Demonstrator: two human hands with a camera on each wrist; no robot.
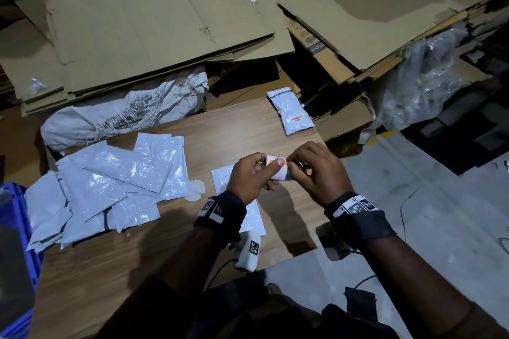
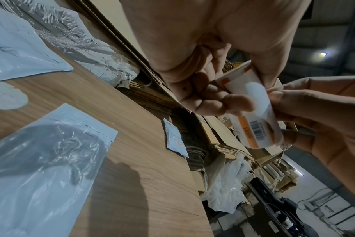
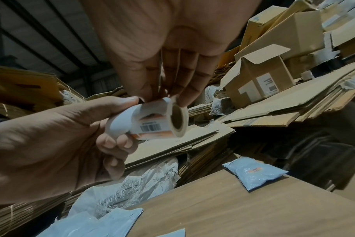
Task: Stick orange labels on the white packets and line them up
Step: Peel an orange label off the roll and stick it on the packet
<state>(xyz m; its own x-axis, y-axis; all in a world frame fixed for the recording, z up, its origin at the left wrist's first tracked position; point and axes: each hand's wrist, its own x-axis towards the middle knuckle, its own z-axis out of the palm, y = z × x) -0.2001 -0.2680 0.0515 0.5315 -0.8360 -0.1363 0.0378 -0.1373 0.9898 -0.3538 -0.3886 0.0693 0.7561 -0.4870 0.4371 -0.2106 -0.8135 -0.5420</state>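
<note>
My left hand grips a small roll of orange labels above the wooden table. The fingertips of my right hand pinch the edge of an orange label at the roll's top. The barcode labels on the roll show in the left wrist view. One white packet lies flat under my hands. A loose pile of white packets covers the table's left side. A single packet with an orange label lies at the far right corner.
A frayed white woven sack lies behind the table. Flattened cardboard is stacked beyond it. A blue crate stands at the left edge. Clear plastic bags sit right. A white tagged device rests by the table's near edge.
</note>
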